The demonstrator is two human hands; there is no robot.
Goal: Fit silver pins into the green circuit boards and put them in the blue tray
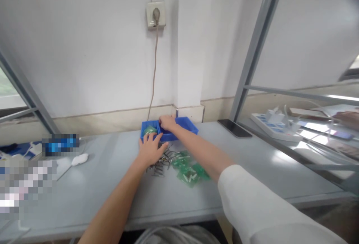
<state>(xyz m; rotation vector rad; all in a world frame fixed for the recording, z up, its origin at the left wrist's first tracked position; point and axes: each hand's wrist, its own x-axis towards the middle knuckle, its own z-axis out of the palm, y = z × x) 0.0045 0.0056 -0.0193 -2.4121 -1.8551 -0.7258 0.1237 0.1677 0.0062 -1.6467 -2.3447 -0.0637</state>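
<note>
My left hand (152,149) is open with fingers spread, reaching over the front wall of a small blue bin (144,125). Inside that bin lies a green plastic bag (150,129), partly covered by my fingertips. My right hand (168,122) is curled at the left end of a wider blue bin (188,125) beside the small one; what its fingers hold, if anything, is hidden. In front of the bins lies a loose pile of thin metal pieces (159,170), partly under my left hand. To their right are several green plastic bags (188,175) with small light pieces inside.
A dark phone (235,128) lies on the grey table (252,169) at the right. White earbuds case (80,159) and a pixelated blue object (60,145) are at the left. Power strip (276,127) stands beyond the metal frame (252,57). A cord (154,72) hangs behind the bins.
</note>
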